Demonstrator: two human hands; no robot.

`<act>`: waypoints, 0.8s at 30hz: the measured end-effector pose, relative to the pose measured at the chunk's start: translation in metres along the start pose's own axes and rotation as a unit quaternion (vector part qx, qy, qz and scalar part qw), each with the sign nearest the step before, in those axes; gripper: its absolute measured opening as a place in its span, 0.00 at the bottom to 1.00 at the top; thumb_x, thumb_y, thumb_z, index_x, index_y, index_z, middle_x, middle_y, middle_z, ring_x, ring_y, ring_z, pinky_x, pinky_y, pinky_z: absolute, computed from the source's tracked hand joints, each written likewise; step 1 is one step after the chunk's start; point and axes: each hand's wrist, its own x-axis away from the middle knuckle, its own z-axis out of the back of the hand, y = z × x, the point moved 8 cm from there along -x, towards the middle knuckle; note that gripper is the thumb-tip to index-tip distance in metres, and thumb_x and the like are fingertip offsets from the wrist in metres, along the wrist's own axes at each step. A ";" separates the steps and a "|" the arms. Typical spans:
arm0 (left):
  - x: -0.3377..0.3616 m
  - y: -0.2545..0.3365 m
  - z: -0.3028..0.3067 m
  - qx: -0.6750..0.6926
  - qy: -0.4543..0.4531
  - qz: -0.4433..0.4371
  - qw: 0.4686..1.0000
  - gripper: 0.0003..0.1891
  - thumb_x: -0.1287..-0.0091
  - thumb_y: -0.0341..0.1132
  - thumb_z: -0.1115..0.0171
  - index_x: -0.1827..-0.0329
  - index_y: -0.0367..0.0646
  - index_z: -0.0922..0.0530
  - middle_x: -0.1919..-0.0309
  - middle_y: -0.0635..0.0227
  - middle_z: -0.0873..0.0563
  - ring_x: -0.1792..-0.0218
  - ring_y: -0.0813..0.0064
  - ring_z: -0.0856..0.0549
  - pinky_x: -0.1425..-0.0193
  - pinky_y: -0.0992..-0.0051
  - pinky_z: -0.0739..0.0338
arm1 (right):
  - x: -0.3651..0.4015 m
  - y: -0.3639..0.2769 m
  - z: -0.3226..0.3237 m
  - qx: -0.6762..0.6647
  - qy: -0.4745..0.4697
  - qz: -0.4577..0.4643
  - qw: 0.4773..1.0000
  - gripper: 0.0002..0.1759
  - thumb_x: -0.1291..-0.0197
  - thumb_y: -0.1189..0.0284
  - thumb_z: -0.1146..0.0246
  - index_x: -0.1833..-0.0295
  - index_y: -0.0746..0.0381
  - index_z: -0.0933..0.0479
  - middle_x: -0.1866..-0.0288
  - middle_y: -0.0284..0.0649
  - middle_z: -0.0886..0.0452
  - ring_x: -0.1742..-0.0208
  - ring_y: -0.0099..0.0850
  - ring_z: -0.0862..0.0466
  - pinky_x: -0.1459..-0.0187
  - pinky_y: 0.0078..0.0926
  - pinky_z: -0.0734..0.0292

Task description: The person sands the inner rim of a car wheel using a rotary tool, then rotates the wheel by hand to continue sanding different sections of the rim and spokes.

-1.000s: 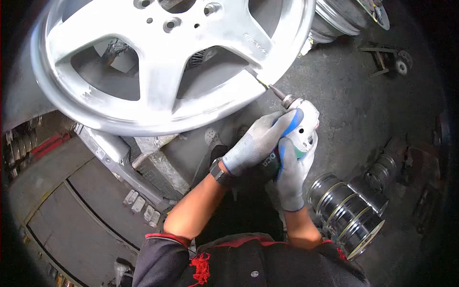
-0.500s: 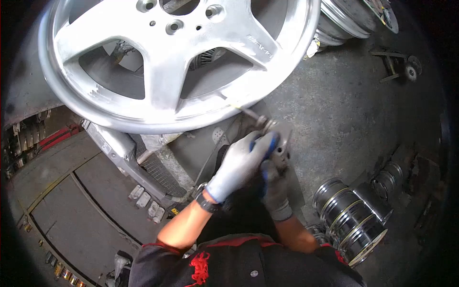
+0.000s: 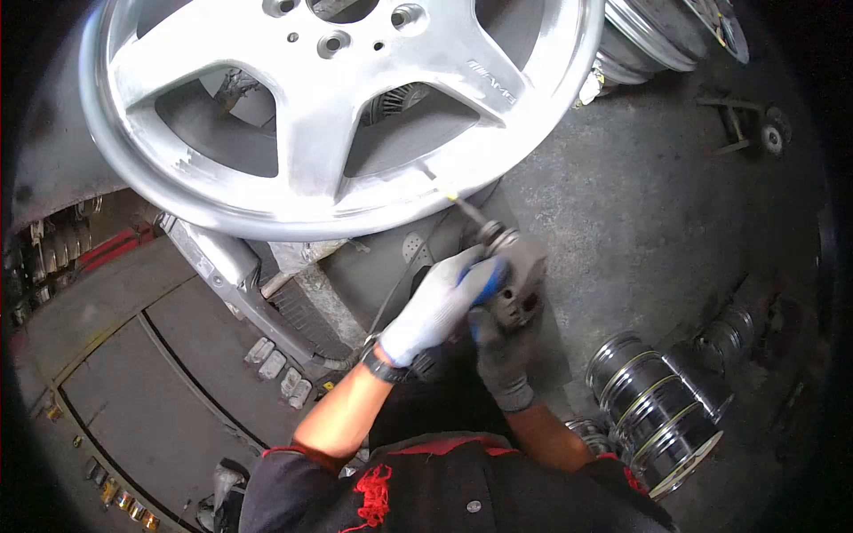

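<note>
A grey power tool with a long thin shaft, apparently a die grinder [image 3: 522, 274], is held between my gloved hands in front of my body. My left hand [image 3: 437, 306], in a white glove with blue-coated fingers, is closed around the tool's near side. Below it, my right hand [image 3: 502, 360] is closed on the lower part, its fingers partly hidden and in shadow. The shaft points up and left over the near rim of a large silver alloy wheel [image 3: 311, 133]. Blur hides whether its tip touches the metal.
Under the wheel is a metal support [image 3: 213, 258]. Several shiny rims [image 3: 653, 400] are stacked at the lower right, and more rims [image 3: 644, 40] stand at the upper right. A cable [image 3: 395, 284] runs left of my hands. A wheeled metal frame [image 3: 737, 124] stands on the floor at far right.
The wheel and floor have shifted slightly in view. The tool's body has turned a little, showing more of its side. Both hands keep hold of it.
</note>
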 end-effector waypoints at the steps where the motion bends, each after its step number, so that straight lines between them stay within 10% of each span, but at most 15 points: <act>1: 0.009 0.001 0.008 -0.046 0.019 0.002 0.999 0.22 0.25 0.49 0.46 0.51 0.33 0.21 0.63 0.52 0.15 0.60 0.69 0.17 0.53 0.66 0.23 | 0.001 0.000 0.000 -0.001 0.001 0.000 1.000 0.51 0.51 0.75 0.24 0.25 0.66 0.47 0.34 0.45 0.32 0.32 0.34 0.30 0.32 0.34 0.32; 9: 0.000 0.020 -0.005 -0.142 0.071 -0.096 0.983 0.23 0.25 0.50 0.46 0.52 0.33 0.22 0.63 0.46 0.16 0.57 0.51 0.15 0.55 0.63 0.24 | -0.015 -0.006 0.008 -0.026 -0.051 -0.098 0.994 0.46 0.50 0.73 0.26 0.27 0.66 0.43 0.36 0.42 0.30 0.36 0.32 0.27 0.35 0.30 0.29; 12: -0.032 -0.001 -0.041 0.046 -0.066 0.068 0.994 0.26 0.22 0.49 0.50 0.41 0.30 0.24 0.46 0.60 0.16 0.46 0.77 0.21 0.38 0.74 0.28 | -0.038 -0.027 0.031 0.031 -0.022 -0.007 0.999 0.47 0.49 0.73 0.26 0.27 0.68 0.44 0.36 0.43 0.30 0.37 0.32 0.27 0.35 0.31 0.29; 17: -0.056 0.011 -0.058 0.066 -0.150 -0.026 0.986 0.27 0.22 0.49 0.51 0.37 0.30 0.25 0.44 0.61 0.17 0.46 0.76 0.21 0.37 0.75 0.28 | -0.046 -0.059 0.030 0.024 0.001 0.085 0.996 0.50 0.49 0.72 0.24 0.27 0.70 0.47 0.36 0.46 0.30 0.35 0.33 0.27 0.35 0.32 0.28; 24: 0.009 -0.002 -0.008 0.060 -0.008 -0.009 0.998 0.23 0.23 0.47 0.48 0.46 0.31 0.23 0.59 0.59 0.16 0.58 0.76 0.22 0.49 0.74 0.25 | -0.004 -0.022 -0.001 -0.006 -0.044 -0.011 0.999 0.55 0.55 0.70 0.19 0.26 0.64 0.46 0.34 0.45 0.31 0.33 0.35 0.28 0.33 0.35 0.29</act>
